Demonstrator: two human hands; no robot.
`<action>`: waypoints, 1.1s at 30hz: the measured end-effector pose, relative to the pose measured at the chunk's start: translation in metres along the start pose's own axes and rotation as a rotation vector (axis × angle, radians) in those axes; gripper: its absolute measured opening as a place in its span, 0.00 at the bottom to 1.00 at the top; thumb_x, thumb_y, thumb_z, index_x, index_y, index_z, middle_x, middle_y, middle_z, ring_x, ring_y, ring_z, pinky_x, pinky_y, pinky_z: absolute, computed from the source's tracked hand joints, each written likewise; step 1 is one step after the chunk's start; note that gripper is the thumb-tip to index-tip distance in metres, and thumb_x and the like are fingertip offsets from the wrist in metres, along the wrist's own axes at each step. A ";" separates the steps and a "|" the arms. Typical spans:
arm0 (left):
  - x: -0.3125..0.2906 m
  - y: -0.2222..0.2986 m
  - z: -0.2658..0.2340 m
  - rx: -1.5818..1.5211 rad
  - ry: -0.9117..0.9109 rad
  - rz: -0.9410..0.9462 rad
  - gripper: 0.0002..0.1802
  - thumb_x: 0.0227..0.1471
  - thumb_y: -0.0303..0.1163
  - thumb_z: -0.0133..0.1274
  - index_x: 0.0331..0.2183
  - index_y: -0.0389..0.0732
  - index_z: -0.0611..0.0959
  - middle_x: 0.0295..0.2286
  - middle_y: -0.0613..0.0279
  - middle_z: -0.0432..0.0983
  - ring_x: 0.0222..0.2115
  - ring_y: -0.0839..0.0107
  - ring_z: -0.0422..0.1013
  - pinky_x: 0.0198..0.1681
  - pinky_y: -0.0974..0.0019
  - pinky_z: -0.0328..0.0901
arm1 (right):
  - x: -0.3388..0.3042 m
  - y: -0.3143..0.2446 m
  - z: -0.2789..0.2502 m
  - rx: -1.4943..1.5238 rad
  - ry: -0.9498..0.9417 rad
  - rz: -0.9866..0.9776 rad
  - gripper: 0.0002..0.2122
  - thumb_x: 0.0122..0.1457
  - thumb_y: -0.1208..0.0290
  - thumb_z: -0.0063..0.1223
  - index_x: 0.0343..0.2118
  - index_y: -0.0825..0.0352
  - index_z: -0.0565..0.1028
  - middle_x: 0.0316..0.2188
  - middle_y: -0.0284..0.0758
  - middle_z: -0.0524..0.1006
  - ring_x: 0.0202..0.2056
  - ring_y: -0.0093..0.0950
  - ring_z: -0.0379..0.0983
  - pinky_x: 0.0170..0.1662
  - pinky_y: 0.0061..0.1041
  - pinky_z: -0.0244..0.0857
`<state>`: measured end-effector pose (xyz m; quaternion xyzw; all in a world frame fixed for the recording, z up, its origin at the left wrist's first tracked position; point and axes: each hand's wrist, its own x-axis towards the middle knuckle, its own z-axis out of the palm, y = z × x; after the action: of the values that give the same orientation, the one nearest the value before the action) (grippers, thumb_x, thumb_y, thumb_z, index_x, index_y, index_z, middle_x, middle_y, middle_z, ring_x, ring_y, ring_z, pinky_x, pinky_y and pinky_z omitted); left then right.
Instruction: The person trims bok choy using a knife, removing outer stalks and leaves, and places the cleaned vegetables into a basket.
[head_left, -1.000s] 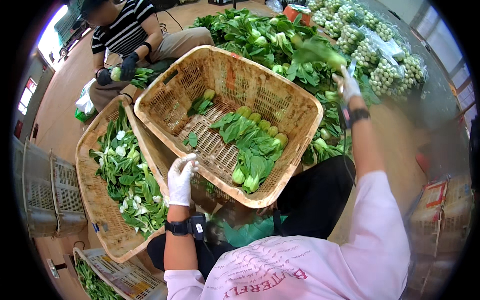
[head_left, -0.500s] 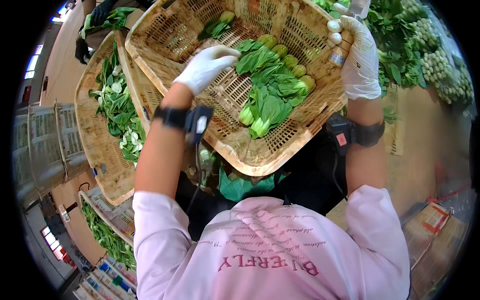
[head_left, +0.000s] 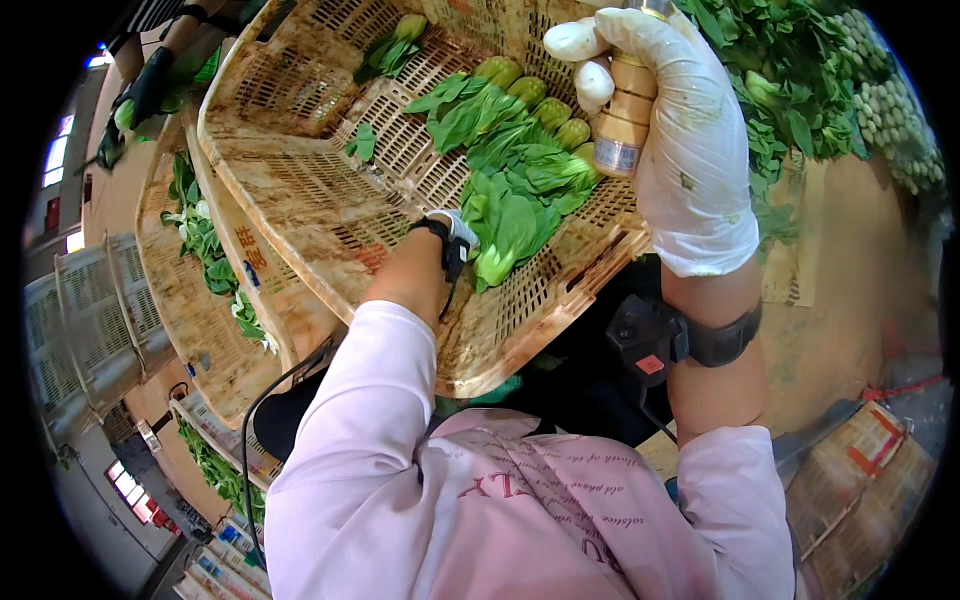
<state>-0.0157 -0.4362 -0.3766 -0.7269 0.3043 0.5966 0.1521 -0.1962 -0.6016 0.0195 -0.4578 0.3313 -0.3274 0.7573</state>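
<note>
A tan plastic basket [head_left: 300, 200] rests tilted across my lap, with a row of bok choy [head_left: 510, 170] lying in it. My right hand [head_left: 690, 150], in a white glove, is raised over the basket's right rim and is closed around a small brown bottle [head_left: 622, 115] with a silver band. My left hand [head_left: 462, 230] reaches into the basket and ends at the near end of the greens. Only the glove's cuff and a black wrist strap show; the fingers are hidden behind my forearm.
A second basket [head_left: 175, 290] with loose greens leans at the left. A big heap of leafy vegetables [head_left: 810, 80] lies at the top right. Another person's dark-gloved hand [head_left: 150, 85] works at the top left. Stacked crates [head_left: 85, 330] stand at the left, cardboard [head_left: 850, 480] at the lower right.
My right hand came back from the vegetable heap and now holds the brown bottle up close. My left hand moved from the basket's rim into the basket beside the bok choy.
</note>
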 end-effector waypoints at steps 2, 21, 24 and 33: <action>-0.040 0.017 -0.042 -0.096 -0.233 -0.138 0.35 0.43 0.54 0.57 0.46 0.38 0.74 0.28 0.55 0.78 0.27 0.62 0.74 0.26 0.61 0.70 | 0.000 0.003 -0.004 0.059 -0.074 -0.056 0.13 0.57 0.72 0.45 0.42 0.74 0.69 0.27 0.37 0.76 0.22 0.18 0.68 0.26 0.13 0.63; -0.414 -0.024 -0.031 -0.720 0.787 0.702 0.28 0.56 0.54 0.45 0.44 0.38 0.75 0.30 0.57 0.77 0.28 0.75 0.72 0.28 0.74 0.66 | -0.021 0.062 0.078 -0.221 -0.638 0.137 0.16 0.49 0.58 0.62 0.27 0.68 0.71 0.22 0.32 0.73 0.22 0.17 0.68 0.25 0.18 0.64; -0.442 -0.030 0.011 -0.084 1.676 0.536 0.40 0.35 0.48 0.64 0.50 0.43 0.72 0.42 0.57 0.73 0.42 0.67 0.68 0.48 0.62 0.59 | -0.047 0.058 0.098 -0.224 -0.660 0.064 0.17 0.50 0.57 0.62 0.26 0.69 0.72 0.19 0.28 0.72 0.15 0.14 0.63 0.14 0.14 0.56; -0.450 -0.097 0.047 -1.000 1.557 0.947 0.39 0.28 0.37 0.72 0.44 0.39 0.72 0.36 0.61 0.76 0.40 0.73 0.71 0.45 0.69 0.67 | -0.113 0.083 0.144 -0.376 -0.765 -0.386 0.16 0.62 0.59 0.46 0.44 0.67 0.68 0.33 0.35 0.77 0.29 0.23 0.75 0.32 0.22 0.67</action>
<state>-0.0378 -0.2167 0.0304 -0.6972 0.2903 0.0188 -0.6552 -0.1284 -0.4124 0.0186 -0.7282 -0.0095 -0.2041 0.6542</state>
